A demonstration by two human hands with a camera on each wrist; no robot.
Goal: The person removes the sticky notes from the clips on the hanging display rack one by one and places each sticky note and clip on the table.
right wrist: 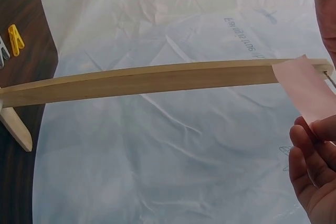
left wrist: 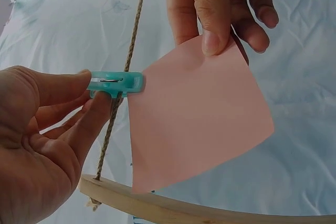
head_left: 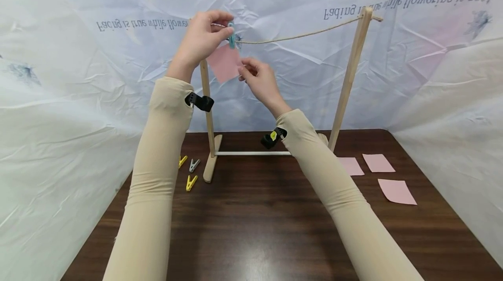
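A teal clothespin (left wrist: 118, 82) sits across the rope (head_left: 291, 38), its tip at the edge of a pink paper square (left wrist: 202, 111). My left hand (head_left: 204, 36) pinches the clothespin's handle end between thumb and fingers. By its opposite corner, the paper is pinched in my right hand (head_left: 259, 81), thumb in front. In the head view the paper hangs tilted just below the rope. The right wrist view shows the paper and right hand (right wrist: 317, 166) at its right edge; the clothespin is out of sight there.
Wooden posts (head_left: 351, 75) hold the rope, joined low down by a white bar (head_left: 253, 153). Two yellow clothespins (head_left: 191, 183) and a grey one (head_left: 194, 165) lie left on the dark table (head_left: 251, 224). Several pink paper squares (head_left: 378, 163) lie at right.
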